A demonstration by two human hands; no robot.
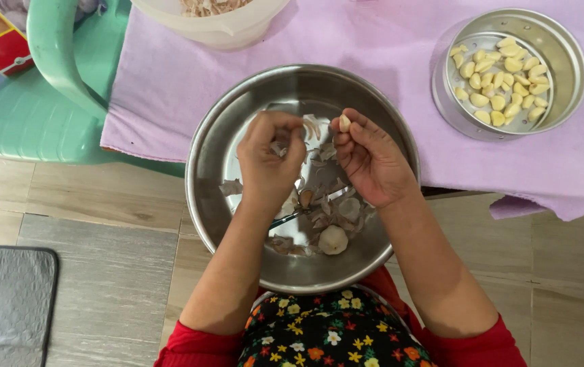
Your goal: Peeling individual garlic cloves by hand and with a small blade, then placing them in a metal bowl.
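Garlic clove [344, 123] pinched in right hand [370, 163] fingertips; left hand [269, 163] curled around papery skin [278, 148], over steel bowl [210, 170].

Home setting, informal kitchen prep spot. Evidence: tiled floor [102, 272] with a grey mat [7, 306] at 8 o'clock, green plastic chair [34, 109] at 10, low surface under a lilac cloth [373, 47] at 12. On it, a steel dish of peeled garlic cloves [499, 78] at 2. Big steel bowl [217, 136] of garlic skins sits on a lap in a floral apron [326, 336].
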